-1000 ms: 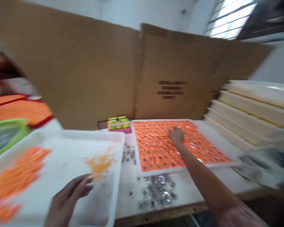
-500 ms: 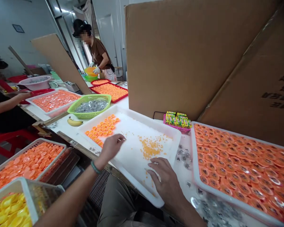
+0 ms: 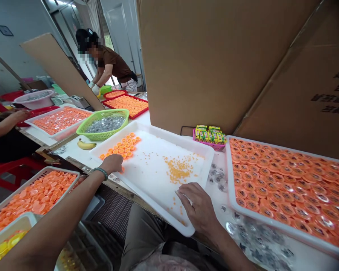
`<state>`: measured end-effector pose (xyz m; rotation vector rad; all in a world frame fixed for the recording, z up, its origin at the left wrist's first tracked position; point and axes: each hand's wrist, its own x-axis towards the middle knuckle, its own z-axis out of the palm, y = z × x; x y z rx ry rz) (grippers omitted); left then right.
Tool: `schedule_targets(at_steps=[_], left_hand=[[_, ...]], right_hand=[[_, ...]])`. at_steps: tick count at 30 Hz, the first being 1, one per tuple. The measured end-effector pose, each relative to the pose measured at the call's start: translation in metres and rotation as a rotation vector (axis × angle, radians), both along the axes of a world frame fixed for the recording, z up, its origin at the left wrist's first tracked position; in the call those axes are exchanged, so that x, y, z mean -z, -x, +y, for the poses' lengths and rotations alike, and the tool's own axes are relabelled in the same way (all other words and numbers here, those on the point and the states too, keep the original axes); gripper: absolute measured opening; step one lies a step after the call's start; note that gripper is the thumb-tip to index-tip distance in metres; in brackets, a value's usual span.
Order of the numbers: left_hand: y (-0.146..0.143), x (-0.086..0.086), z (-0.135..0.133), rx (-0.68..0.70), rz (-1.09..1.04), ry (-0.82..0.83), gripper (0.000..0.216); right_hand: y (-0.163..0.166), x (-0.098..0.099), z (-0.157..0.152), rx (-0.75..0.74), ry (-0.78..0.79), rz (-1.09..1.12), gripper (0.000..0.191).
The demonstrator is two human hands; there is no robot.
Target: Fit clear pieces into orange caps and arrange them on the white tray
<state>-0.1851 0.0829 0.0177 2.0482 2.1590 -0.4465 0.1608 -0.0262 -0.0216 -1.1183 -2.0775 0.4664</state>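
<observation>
A shallow white tray (image 3: pixel 148 188) lies on the table in front of me. Small orange round cups (image 3: pixel 128 145) cluster at its far left; loose yellow bits (image 3: pixel 177 169) are scattered towards its right. My left hand (image 3: pixel 112 164), with a green band at the wrist, reaches over the tray's left edge to the nearest cups. Its fingers are curled down, and what they hold is hidden. My right hand (image 3: pixel 199 207) hovers at the tray's near right corner, beside a few bits. The thumb and fingers are bent and slightly apart, with nothing visible between them.
A large tray of orange pieces (image 3: pixel 285 188) and clear packets (image 3: pixel 260 241) lie right. Cardboard (image 3: pixel 192 64) stands behind, near a pink basket (image 3: pixel 214 146). A green basket (image 3: pixel 101 134) and banana (image 3: pixel 86 144) sit left. Two other people work beyond.
My left hand has moved left from above the tray's middle to the orange cups. My right hand has shifted slightly, its thumb nearer its fingers. The co-worker at the back bends lower.
</observation>
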Motion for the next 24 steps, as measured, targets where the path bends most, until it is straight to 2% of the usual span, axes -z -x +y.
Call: schedule_targets(at_steps=[5, 9, 12, 18, 21, 24], left_hand=[[-0.019, 0.004, -0.002, 0.044, -0.073, -0.011, 0.02], [-0.034, 0.01, -0.002, 0.071, -0.157, -0.026, 0.032], [-0.035, 0.011, 0.0, 0.069, -0.196, -0.023, 0.037], [-0.03, 0.013, 0.0, 0.142, -0.263, 0.001, 0.033], [-0.037, 0.015, -0.002, 0.147, -0.271, -0.031, 0.024], [-0.051, 0.009, -0.008, 0.147, -0.293, -0.096, 0.024]], right_hand=[[0.0, -0.001, 0.0, 0.006, 0.0, 0.022, 0.02], [-0.001, -0.002, -0.001, 0.017, -0.011, 0.012, 0.022], [-0.001, -0.003, -0.002, 0.013, -0.005, 0.0, 0.024], [-0.001, -0.006, -0.002, 0.018, 0.017, -0.012, 0.025], [0.0, -0.005, -0.002, 0.024, 0.02, -0.016, 0.025], [0.0, -0.004, -0.003, 0.025, 0.018, -0.016, 0.022]])
